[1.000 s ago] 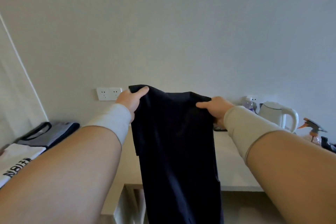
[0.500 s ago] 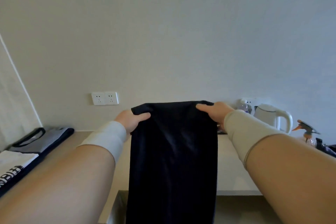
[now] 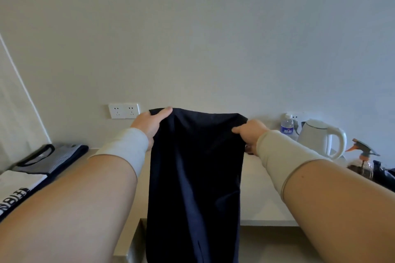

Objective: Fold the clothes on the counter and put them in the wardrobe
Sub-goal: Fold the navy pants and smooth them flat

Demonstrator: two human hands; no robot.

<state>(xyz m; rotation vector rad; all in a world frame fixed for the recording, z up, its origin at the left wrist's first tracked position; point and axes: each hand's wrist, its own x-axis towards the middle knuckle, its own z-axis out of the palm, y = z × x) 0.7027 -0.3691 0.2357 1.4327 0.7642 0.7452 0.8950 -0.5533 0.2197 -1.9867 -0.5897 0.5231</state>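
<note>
Left hand (image 3: 149, 124) and right hand (image 3: 251, 132) each grip a top corner of the dark garment (image 3: 196, 177), hanging frame centre above the desk (image 3: 263, 198). Water bottle (image 3: 287, 127) label blue, text illegible; print on the white shirt (image 3: 19, 183) at lower left unreadable.

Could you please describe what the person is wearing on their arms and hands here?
Both forearms are bare near the camera. Each wrist is covered by a snug, plain band of fabric like a cuff, pale grey by the left hand and beige by the right hand. No gloves, rings or watch are visible.

Dark garment (image 3: 195, 168) apparently higher again, top edge flatter.
</note>
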